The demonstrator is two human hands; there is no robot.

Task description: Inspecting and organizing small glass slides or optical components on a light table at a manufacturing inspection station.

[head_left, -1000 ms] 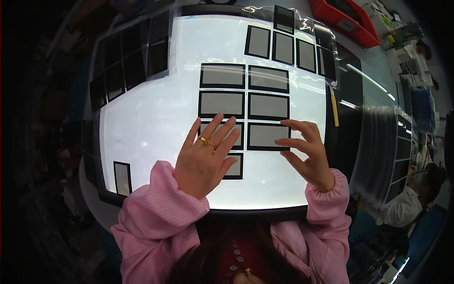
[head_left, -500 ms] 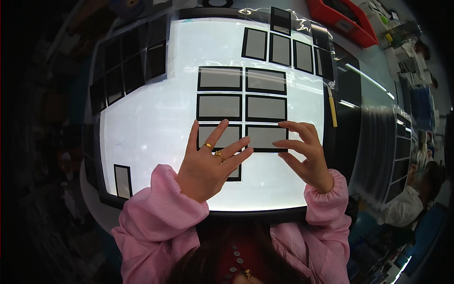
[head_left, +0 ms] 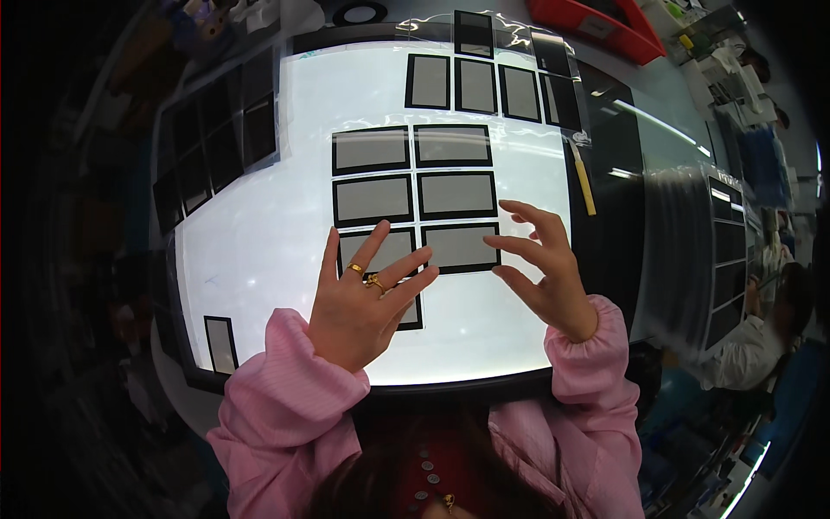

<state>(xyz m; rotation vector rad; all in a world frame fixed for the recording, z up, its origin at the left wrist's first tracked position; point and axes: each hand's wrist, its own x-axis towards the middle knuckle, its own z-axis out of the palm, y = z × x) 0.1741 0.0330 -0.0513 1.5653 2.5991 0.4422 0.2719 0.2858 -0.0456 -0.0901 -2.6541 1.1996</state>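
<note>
On a lit white panel (head_left: 268, 208) lie flat grey rectangles with black borders, in two columns. My left hand (head_left: 354, 303), fingers spread and two gold rings on it, rests over the lower-left rectangle (head_left: 399, 245). Its thumb side reaches the left end of the lower-right rectangle (head_left: 462, 248). Most of another rectangle (head_left: 410, 317) below is hidden under this hand. Around the right end of the lower-right rectangle hovers my right hand (head_left: 549, 268), fingers apart and curved, gripping nothing. One fingertip overlaps the rectangle's right border; whether it touches is unclear.
Upright bordered rectangles (head_left: 475, 86) stand in a row at the back. Clear sheets with dark rectangles (head_left: 216, 130) lie far left. A small rectangle (head_left: 221, 344) is near left. A yellow-handled slim tool (head_left: 585, 186) and red bin (head_left: 605, 26) are right. A co-worker (head_left: 743, 355) sits far right.
The whole view has shifted, moving the panel leftward in the picture. My right hand has drawn back slightly to the right from the lower-right rectangle. My left hand stays over its rectangle.
</note>
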